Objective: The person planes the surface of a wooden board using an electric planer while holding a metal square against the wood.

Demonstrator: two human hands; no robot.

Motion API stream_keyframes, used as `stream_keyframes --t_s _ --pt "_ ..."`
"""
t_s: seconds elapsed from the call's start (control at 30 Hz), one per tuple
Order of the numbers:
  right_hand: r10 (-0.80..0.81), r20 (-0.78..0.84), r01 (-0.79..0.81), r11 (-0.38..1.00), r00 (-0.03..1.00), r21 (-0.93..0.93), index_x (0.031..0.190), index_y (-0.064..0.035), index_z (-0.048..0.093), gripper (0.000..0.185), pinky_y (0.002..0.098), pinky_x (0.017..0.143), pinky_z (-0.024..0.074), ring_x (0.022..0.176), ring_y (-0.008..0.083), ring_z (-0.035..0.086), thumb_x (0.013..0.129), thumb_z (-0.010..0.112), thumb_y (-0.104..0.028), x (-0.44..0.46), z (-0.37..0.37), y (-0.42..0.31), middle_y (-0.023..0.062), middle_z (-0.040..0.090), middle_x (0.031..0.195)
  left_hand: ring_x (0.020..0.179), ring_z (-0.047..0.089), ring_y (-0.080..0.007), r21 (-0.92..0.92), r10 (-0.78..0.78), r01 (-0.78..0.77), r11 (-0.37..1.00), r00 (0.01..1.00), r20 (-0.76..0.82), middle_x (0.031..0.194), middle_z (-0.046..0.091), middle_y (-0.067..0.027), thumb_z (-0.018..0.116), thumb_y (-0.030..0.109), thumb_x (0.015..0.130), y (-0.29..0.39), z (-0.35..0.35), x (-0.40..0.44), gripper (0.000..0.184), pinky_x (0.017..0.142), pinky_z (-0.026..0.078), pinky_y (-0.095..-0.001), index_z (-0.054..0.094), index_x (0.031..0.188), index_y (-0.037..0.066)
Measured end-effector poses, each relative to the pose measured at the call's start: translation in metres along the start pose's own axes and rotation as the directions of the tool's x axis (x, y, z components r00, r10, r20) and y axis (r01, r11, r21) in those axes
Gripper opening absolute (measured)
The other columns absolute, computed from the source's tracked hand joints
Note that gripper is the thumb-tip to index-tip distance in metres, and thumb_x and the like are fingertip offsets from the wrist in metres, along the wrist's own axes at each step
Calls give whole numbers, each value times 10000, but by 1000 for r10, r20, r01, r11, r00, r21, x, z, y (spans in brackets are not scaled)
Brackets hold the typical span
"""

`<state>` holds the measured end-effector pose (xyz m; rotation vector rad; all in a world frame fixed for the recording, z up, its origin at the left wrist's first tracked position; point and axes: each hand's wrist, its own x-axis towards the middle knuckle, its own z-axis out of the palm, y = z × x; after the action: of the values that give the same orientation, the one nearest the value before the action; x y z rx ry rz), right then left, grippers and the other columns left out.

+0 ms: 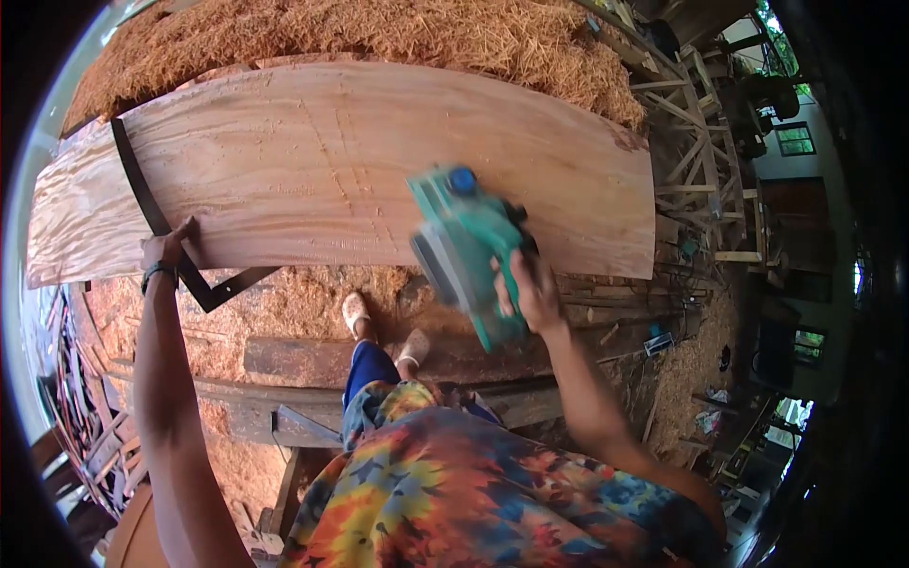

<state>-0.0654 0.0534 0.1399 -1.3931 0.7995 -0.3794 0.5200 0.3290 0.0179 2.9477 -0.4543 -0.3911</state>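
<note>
A wide, pale wooden board (284,161) with wavy grain lies across the view, with loose shavings on its face. My left hand (166,248) is at the board's near edge, closed on a dark L-shaped carpenter's square (137,180). The long arm of the square lies across the board, and its short arm sticks out past the near edge. My right hand (532,292) grips the handle of a green electric planer (473,237), which is blurred by motion. The planer is tilted over the board's near edge; I cannot tell whether it touches the wood.
Wood shavings (379,33) are heaped beyond the board and scattered around my feet (358,315). Planks (303,358) lie on the ground near me. Scrap sticks (99,435) pile up at the left. A wooden frame (696,142) stands at the right.
</note>
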Motion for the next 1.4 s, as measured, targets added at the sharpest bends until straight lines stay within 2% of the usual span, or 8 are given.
stream_keyframes --t_s 0.23,0.33,0.5,0.6,0.87,0.93,1.3,1.4 --pt "25 -16 -25 1000 1000 -1 1047 43 581 601 250 452 401 475 97 492 993 516 -551 -47 -20 10 28 507 577 1149 617 -402 64 -50 56 996 995 -89 1185 642 -309 692 815 648 17 -11 -20 1015 987 460 -428 688 1093 -97" --pt "7 -48 -6 1000 999 13 1047 25 583 572 253 451 402 476 97 486 1002 507 -540 -22 -11 1 18 501 595 1408 349 -439 119 -77 65 991 992 99 1369 539 -297 539 851 743 25 -25 -26 903 1139 316 -465 724 1165 74" --pt "3 -112 -3 1000 994 2 1028 2 561 558 262 438 401 436 106 468 1021 447 -544 58 -3 -17 35 513 597 1418 324 -451 124 -87 76 989 992 90 1375 532 -299 531 853 746 13 -12 -17 907 1144 309 -467 713 1193 84" --pt "-23 -128 16 998 992 -54 1004 -22 572 556 259 430 397 425 105 464 1024 425 -558 124 -7 -40 28 507 580 1173 594 -421 25 -69 73 997 988 -138 1198 617 -349 743 775 627 2 6 -12 1175 1016 445 -421 525 1236 -206" --pt "-90 -138 93 996 986 16 948 -39 563 649 280 420 431 429 124 486 951 463 -680 295 0 -81 33 512 585 1139 593 -435 204 72 -65 977 997 -24 1139 661 -289 547 839 751 -18 23 9 778 967 459 -436 771 1054 158" --pt "-56 -116 64 996 992 65 960 -43 551 661 287 428 443 434 129 493 936 468 -698 308 3 -80 40 520 599 1157 591 -413 200 18 -24 979 999 29 1137 674 -259 506 852 766 6 -1 -9 821 967 458 -440 767 1066 133" --pt "8 86 -13 998 996 56 1024 -38 542 550 282 422 425 411 121 469 1009 436 -578 67 83 -27 43 514 573 1315 486 -383 133 -67 57 990 995 73 1373 545 -266 546 868 723 19 -9 -16 959 1065 419 -429 701 1206 54" --pt "59 172 -74 994 983 78 1055 -14 544 577 264 461 427 468 120 504 981 496 -585 2 105 -5 47 528 624 1463 280 -384 59 -128 127 990 992 0 1416 508 -283 570 829 740 26 -9 -25 977 1157 221 -585 682 1196 -28"
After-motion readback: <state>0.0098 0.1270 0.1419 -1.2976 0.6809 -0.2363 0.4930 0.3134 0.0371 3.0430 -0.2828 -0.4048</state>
